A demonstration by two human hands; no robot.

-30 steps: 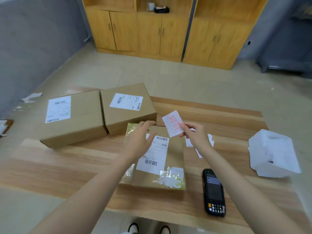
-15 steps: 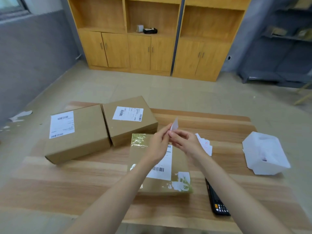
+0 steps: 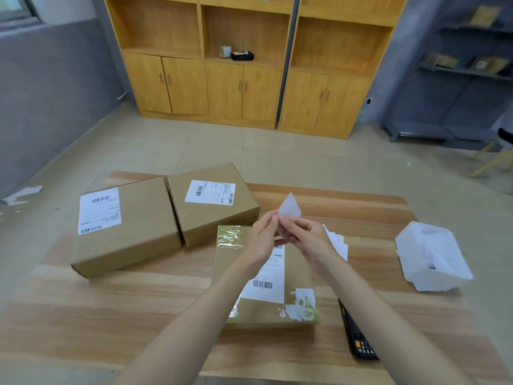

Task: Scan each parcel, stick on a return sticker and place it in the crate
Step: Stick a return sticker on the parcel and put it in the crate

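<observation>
A flat brown parcel (image 3: 297, 276) with a white barcode label and shiny tape lies in front of me on the wooden table (image 3: 138, 309). Above its far end my left hand (image 3: 263, 240) and my right hand (image 3: 308, 240) meet and both pinch a small white return sticker (image 3: 290, 208), held upright with its blank side toward me. More stickers (image 3: 337, 243) lie on the table just right of my right hand. The black handheld scanner (image 3: 358, 337) lies at the parcel's right, partly hidden under my right forearm.
Two larger labelled cardboard boxes (image 3: 125, 226) (image 3: 211, 201) sit side by side at the table's far left. A white plastic container (image 3: 433, 257) stands at the right edge. Beyond the table are open floor and wooden cabinets (image 3: 244, 87).
My left hand lifted off the parcel and joined my right hand at the sticker. The sticker turned from its red-printed face toward me to its blank side. The view tilted up.
</observation>
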